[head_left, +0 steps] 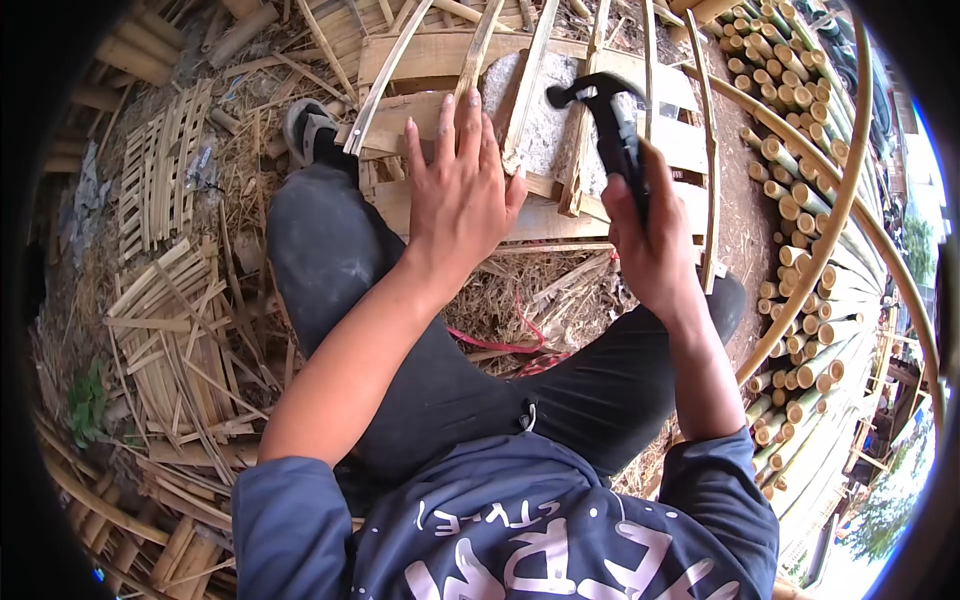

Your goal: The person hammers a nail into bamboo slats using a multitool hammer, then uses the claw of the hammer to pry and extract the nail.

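Observation:
My right hand (655, 235) is wrapped round the dark handle of a claw hammer (613, 130). The hammer's head is raised over a rough pale slab (548, 125) and the bamboo strips near it. My left hand (455, 190) lies flat with fingers spread, over the near end of one bamboo strip (480, 45). Its thumb tip is close to the end of another bamboo strip (528, 85); whether they touch I cannot tell. The strips run away from me across wooden planks (390, 60) between my knees.
Cut bamboo poles (800, 200) are stacked at the right, with a long curved pole (865, 110) in front. Split bamboo pieces (165, 330) and a slatted bamboo panel (160, 165) lie at the left. A red strap (495, 345) lies on the straw-littered ground between my legs.

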